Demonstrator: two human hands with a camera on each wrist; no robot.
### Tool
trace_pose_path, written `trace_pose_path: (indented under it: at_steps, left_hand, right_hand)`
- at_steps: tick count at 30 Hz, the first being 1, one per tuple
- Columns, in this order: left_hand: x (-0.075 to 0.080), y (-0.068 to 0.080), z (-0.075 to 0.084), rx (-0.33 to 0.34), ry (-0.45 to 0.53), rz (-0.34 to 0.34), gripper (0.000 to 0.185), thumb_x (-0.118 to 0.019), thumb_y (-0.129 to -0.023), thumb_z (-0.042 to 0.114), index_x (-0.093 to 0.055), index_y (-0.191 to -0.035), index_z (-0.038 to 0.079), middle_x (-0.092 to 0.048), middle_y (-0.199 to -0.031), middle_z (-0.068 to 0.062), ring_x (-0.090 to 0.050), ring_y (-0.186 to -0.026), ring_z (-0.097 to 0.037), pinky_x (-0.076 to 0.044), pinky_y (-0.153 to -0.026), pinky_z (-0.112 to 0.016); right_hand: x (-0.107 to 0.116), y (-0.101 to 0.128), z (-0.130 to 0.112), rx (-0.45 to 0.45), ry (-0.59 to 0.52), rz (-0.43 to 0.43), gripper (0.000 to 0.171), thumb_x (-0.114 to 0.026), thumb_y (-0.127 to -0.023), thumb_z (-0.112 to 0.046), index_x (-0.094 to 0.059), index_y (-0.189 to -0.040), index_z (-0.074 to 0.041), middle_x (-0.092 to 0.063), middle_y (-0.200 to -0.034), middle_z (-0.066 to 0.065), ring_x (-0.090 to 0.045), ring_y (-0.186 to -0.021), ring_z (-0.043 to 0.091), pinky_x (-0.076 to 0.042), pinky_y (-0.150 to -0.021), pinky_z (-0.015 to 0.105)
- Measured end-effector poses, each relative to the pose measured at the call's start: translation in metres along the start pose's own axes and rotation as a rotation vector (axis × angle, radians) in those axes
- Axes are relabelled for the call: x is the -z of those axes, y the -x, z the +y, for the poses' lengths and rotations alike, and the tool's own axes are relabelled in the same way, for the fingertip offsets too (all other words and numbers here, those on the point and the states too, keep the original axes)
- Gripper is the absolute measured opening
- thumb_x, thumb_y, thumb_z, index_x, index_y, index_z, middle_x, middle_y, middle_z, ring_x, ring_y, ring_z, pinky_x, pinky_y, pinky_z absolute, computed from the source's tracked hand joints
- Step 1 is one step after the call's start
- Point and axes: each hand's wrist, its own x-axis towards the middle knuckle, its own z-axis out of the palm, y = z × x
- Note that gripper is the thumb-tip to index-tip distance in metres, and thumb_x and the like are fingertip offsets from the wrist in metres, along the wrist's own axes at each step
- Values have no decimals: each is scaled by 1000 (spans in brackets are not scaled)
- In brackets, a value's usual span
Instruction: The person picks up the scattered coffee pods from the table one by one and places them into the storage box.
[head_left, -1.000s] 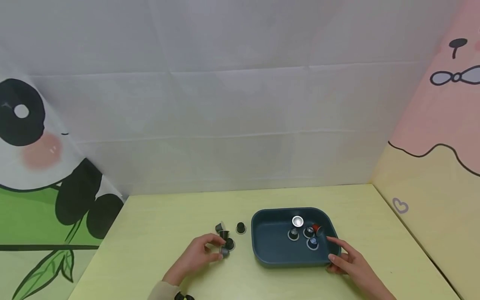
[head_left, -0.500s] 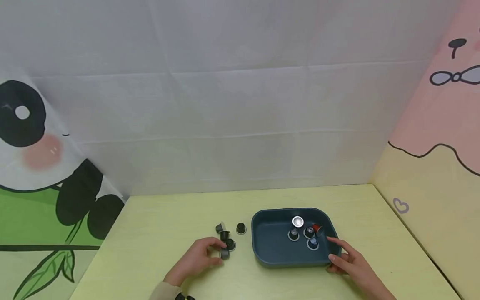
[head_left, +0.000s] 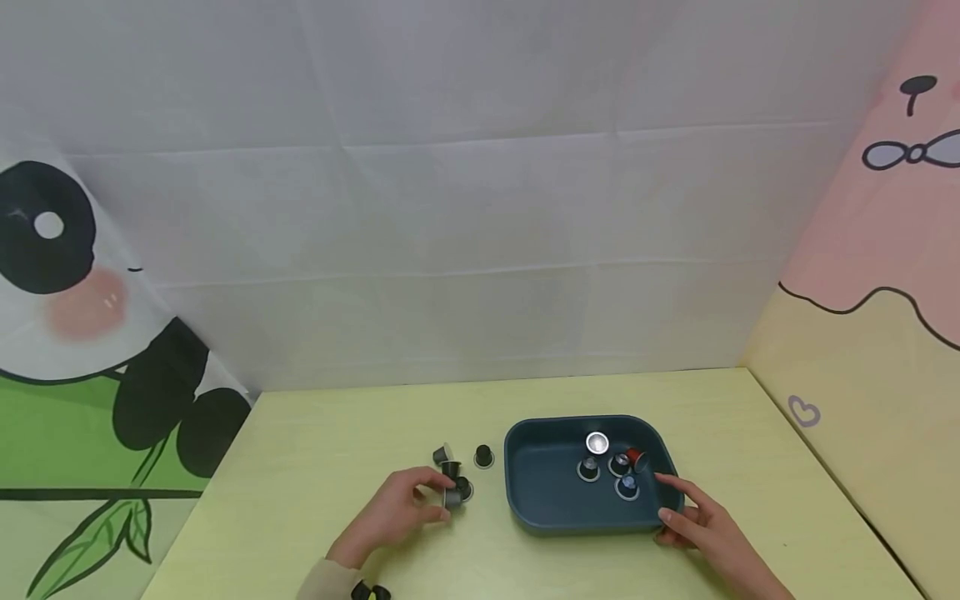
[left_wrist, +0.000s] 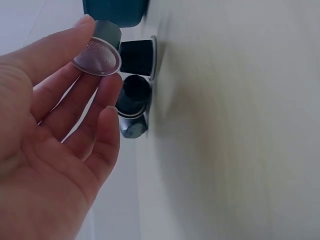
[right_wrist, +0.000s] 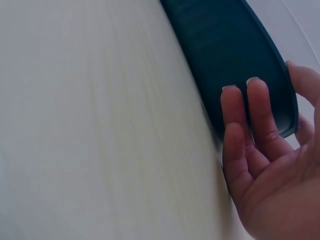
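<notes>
My left hand (head_left: 397,508) pinches a grey coffee capsule (head_left: 453,498) between thumb and fingers, over the left part of the table. In the left wrist view the capsule's round foil lid (left_wrist: 97,59) faces the camera. Right beside it is a black capsule (head_left: 464,487), with another dark capsule (head_left: 450,469) and a grey one (head_left: 441,455) just behind. My right hand (head_left: 705,525) holds the dark blue tray (head_left: 540,479) by its front right corner. In the right wrist view its fingers (right_wrist: 260,102) lie against the tray's outer wall, thumb at the rim.
Inside the tray are several capsules: a silver one (head_left: 597,442) with its lid up, a blue one (head_left: 627,487), a red one (head_left: 636,458) and dark grey ones (head_left: 588,468). A lone black capsule (head_left: 483,455) stands left of the tray. White cloth (head_left: 465,250) hangs behind the table.
The grey capsule in my left fingers has turned and shifted slightly, staying by the black one. My right hand and the tray keep their places.
</notes>
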Motion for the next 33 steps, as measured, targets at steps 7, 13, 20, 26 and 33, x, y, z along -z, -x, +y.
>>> trace_pose_path:
  at_steps: [7,13,20,26,33]
  left_hand:
    - [6,0,8,-38,6,17,32,-81,-83,17,-71,-114,18,-69,-114,7,-62,-102,-18,-52,-84,-34]
    - [12,-4,18,-64,31,24,32,-81,-84,17,-71,-115,21,-68,-114,10,-62,-103,-18,-52,-84,-39]
    - [19,-7,29,-105,25,44,33,-81,-84,16,-72,-116,20,-69,-111,12,-63,-101,-14,-51,-83,-45]
    - [22,-12,36,-127,28,53,32,-81,-85,20,-71,-114,26,-68,-110,14,-63,-99,-17,-51,-82,-44]
    - [23,-23,47,-164,45,48,31,-81,-85,24,-71,-114,27,-68,-108,15,-64,-97,-25,-52,-83,-40]
  right_hand:
    - [1,0,2,20,12,-9,46,-54,-104,-12,-54,-124,-53,-70,-90,24,-70,-78,22,-56,-79,28]
    - [2,-1,3,36,10,-24,47,-54,-104,-12,-53,-125,-54,-70,-89,24,-71,-79,22,-56,-79,28]
    - [3,-1,4,39,9,-25,47,-54,-104,-12,-54,-125,-54,-70,-89,23,-71,-78,22,-56,-79,28]
    - [2,0,3,43,13,-18,46,-54,-104,-12,-54,-125,-53,-70,-88,22,-70,-77,22,-56,-78,28]
    - [1,0,2,14,13,1,44,-56,-103,-13,-54,-124,-52,-70,-88,22,-70,-76,23,-56,-78,28]
